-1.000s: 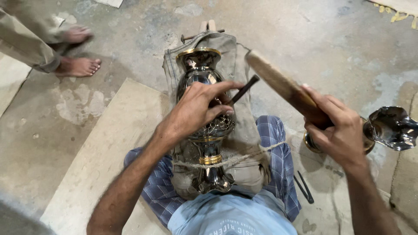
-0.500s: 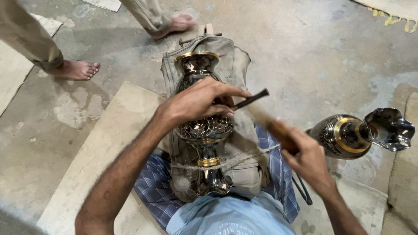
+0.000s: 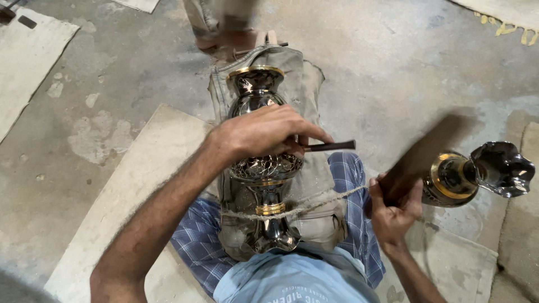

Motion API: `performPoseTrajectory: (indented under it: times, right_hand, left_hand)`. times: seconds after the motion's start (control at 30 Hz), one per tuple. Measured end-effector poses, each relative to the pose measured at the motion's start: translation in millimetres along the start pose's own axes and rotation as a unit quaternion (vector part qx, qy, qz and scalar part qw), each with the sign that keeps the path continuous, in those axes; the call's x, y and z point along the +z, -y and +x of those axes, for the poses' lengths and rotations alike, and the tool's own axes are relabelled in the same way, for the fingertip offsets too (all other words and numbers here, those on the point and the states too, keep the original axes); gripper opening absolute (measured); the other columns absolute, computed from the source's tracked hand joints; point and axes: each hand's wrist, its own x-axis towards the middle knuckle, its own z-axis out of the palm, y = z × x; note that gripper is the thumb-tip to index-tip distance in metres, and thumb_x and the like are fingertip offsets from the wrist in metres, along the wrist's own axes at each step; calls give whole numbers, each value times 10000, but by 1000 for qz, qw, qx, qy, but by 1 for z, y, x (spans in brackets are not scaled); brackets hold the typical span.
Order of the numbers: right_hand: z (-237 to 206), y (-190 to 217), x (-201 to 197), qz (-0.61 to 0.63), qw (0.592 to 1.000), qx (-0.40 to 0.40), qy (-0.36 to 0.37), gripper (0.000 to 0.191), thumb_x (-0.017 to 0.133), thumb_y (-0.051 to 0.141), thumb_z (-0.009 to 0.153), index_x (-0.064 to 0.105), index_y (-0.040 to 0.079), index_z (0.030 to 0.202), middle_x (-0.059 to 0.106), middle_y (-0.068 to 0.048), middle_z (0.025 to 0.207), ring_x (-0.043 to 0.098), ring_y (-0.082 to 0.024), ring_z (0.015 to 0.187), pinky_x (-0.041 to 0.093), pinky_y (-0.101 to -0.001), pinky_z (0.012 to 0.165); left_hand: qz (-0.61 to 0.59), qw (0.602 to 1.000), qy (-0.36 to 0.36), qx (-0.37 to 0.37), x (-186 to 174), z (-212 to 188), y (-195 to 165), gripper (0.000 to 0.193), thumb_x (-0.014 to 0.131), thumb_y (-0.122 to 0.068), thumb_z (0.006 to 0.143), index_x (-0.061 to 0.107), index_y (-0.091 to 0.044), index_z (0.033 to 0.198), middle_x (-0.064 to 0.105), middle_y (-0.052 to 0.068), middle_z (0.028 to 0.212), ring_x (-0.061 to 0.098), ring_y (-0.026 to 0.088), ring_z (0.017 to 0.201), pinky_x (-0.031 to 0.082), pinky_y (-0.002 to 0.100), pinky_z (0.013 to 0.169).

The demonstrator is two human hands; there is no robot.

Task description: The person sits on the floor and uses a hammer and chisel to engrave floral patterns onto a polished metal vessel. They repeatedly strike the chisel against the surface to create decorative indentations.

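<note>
Left fingers [image 3: 264, 134] clenched around chisel [image 3: 331, 146] on lashed vase [image 3: 261, 168]; right fingers [image 3: 393, 210] gripping blurred, perhaps wooden, mallet [image 3: 426, 151].

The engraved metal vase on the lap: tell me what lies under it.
Under the vase lies a grey-green cloth pad, a rope lashing both down, over checked-cloth legs. What is beneath the pad's middle is covered.

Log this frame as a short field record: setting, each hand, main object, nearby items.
setting: concrete floor, person seated, seen from above
main object: dark metal vase with gold bands, lying on a cloth pad over the lap, tied down with rope
left hand: on the vase, holding a thin dark chisel
right hand: gripping a wooden mallet, blurred
nearby: second vase at right; another person's foot at top
</note>
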Motion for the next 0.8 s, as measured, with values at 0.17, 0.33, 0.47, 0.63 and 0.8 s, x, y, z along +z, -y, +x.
performPoseTrajectory:
  times: [0.17, 0.33, 0.47, 0.63, 0.8]
  right_hand:
    - [-6, -10, 7, -11, 997, -76, 5, 450, 749, -31, 891, 620, -37, 1323, 678, -145, 992, 662, -217, 861, 575, -393, 782]
    - [9, -4, 5, -31, 996, -79, 37, 527, 709, -39, 901, 578, -17, 1411, 712, -130, 1025, 687, -207, 826, 605, -353, 747]
    - [27, 2, -2, 131, 988, -52, 64, 477, 691, 30, 973, 519, 39, 1417, 680, -101, 1063, 704, -195, 915, 646, -351, 830]
    - [56, 9, -13, -65, 990, -59, 110, 617, 734, 45, 913, 547, 80, 1500, 735, -143, 1068, 721, -221, 889, 626, -399, 837]
    - [84, 22, -25, -69, 971, -150, 173, 677, 753, 23, 835, 567, 47, 1485, 728, -183, 1222, 724, -247, 1086, 580, -371, 979]
  left_hand:
    - [48, 992, -101, 53, 5, -3, -8, 542, 759, -140, 764, 679, -249, 1289, 804, -21, 928, 698, 111, 812, 585, 351, 782]
    - [42, 994, -79, -55, 0, -10, -15, 519, 663, -45, 883, 645, -277, 1347, 798, -17, 896, 696, 85, 718, 610, 302, 646]
    - [-7, 990, -118, -74, -1, -16, -21, 520, 702, -112, 868, 617, -249, 1362, 796, 28, 923, 709, 82, 655, 602, 310, 592]
    - [-39, 982, -143, -116, 4, -19, -26, 498, 689, -95, 881, 620, -236, 1354, 786, 42, 966, 743, 117, 701, 629, 335, 573]
    - [-30, 962, -267, -58, 8, -27, -27, 486, 749, -71, 835, 661, -133, 1309, 808, 107, 959, 777, 214, 831, 629, 422, 704]
